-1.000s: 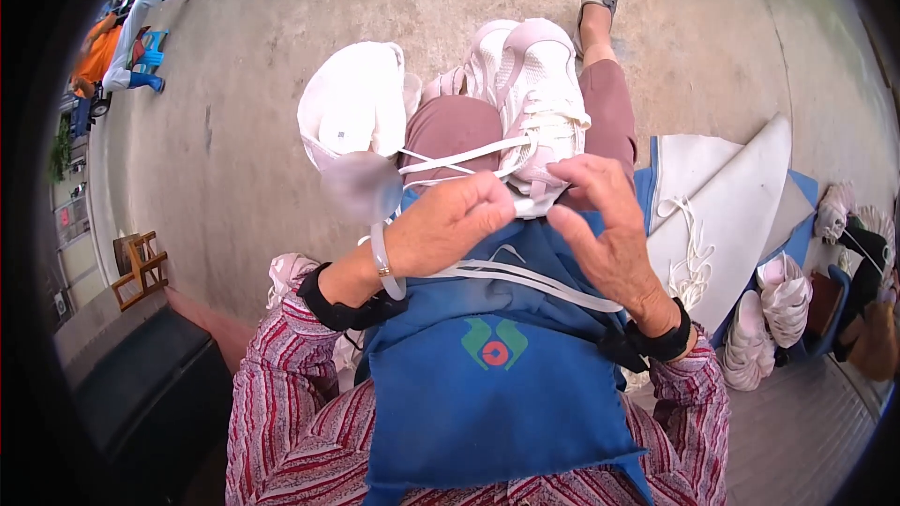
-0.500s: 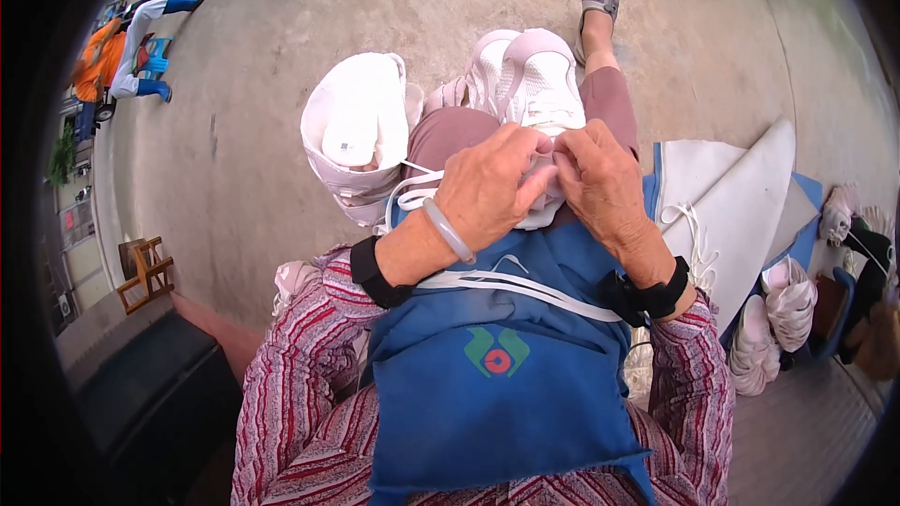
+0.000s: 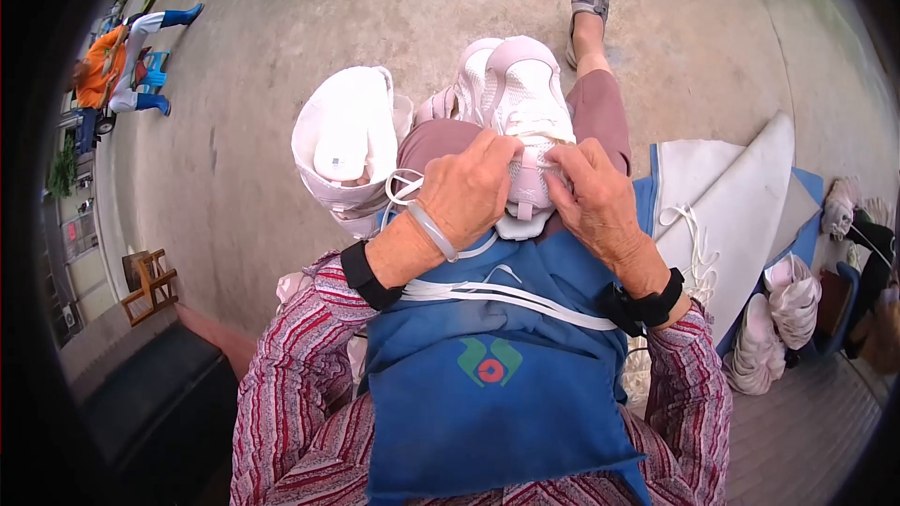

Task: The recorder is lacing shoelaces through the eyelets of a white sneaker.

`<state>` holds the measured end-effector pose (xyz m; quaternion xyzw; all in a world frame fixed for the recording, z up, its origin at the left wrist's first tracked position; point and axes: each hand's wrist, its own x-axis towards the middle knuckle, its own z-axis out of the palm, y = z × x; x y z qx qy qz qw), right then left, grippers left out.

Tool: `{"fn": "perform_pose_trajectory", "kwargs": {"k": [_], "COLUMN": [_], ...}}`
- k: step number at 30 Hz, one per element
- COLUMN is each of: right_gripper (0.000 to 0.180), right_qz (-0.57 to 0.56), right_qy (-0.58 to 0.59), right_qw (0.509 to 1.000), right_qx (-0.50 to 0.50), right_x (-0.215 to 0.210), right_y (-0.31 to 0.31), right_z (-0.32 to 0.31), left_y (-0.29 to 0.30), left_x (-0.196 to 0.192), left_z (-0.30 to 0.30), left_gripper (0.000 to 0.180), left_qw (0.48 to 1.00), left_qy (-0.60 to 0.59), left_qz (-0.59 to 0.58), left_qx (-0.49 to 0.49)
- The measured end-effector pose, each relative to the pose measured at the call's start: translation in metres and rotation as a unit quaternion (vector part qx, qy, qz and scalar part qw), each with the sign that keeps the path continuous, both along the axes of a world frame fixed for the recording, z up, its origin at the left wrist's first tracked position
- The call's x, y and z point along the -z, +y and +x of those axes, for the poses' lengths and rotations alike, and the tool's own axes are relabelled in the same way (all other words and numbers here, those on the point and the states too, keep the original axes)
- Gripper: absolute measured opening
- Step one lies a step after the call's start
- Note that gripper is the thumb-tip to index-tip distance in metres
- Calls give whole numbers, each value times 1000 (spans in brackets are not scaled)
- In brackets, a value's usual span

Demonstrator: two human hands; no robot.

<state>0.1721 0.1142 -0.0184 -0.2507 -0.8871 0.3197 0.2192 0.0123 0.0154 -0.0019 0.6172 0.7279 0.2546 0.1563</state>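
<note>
A white and pale pink sneaker (image 3: pixel 534 84) lies over my lap, its heel with a pull loop toward me. My left hand (image 3: pixel 469 183) is closed at the left edge of its lacing opening, the thumb mostly hidden. On the opposite edge, my right hand (image 3: pixel 602 195) pinches with thumb and forefinger. Whether either also holds a lace end is too small to tell. A second matching sneaker (image 3: pixel 472 75) sits just left of the first. White laces (image 3: pixel 506 296) stretch across my blue apron (image 3: pixel 497 450), and one loops beside my left wrist.
A white bag (image 3: pixel 307 136) with a pale sneaker inside stands left of my knee. At right are folded white sheets (image 3: pixel 717 197) with laces (image 3: pixel 692 244) on them, and bundled shoe parts (image 3: pixel 757 347). A person in orange (image 3: pixel 100 70) and a wooden stool (image 3: pixel 150 286) are far left.
My hands have moved apart and slightly toward me, uncovering the sneaker's tongue and heel loop. The lace loop by my left wrist has shifted.
</note>
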Motion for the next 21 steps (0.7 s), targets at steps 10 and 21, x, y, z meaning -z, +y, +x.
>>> {"fn": "perform_pose_trajectory", "kwargs": {"k": [10, 21], "right_gripper": [13, 13], "right_qz": [69, 64], "right_qy": [4, 34], "right_qw": [997, 997], "right_qx": [-45, -13], "right_x": [2, 14], "right_y": [8, 5], "right_z": [-4, -3], "left_y": [16, 15], "left_x": [-7, 2], "left_z": [-6, -9], "left_gripper": [12, 9], "left_qw": [990, 994], "left_qy": [118, 69], "left_qz": [-69, 19], "left_qx": [47, 76]}}
